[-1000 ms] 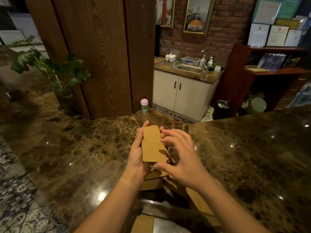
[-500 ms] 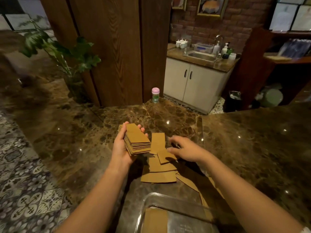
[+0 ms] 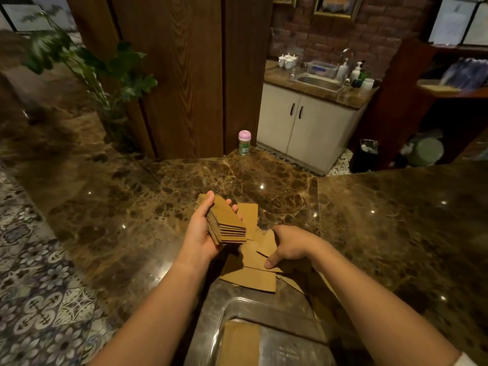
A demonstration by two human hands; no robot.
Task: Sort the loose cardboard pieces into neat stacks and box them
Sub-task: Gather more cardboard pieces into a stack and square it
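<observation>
A brown marble worktop fills the view. At its near edge sits a clear plastic box with one cardboard piece lying flat inside. Beyond the box, loose cardboard pieces lie scattered and overlapping. The left hand grips a neat stack of cardboard above the worktop, thumb on top, fingers curled underneath. The right hand rests on the loose pieces, pinching one between thumb and curled fingers.
</observation>
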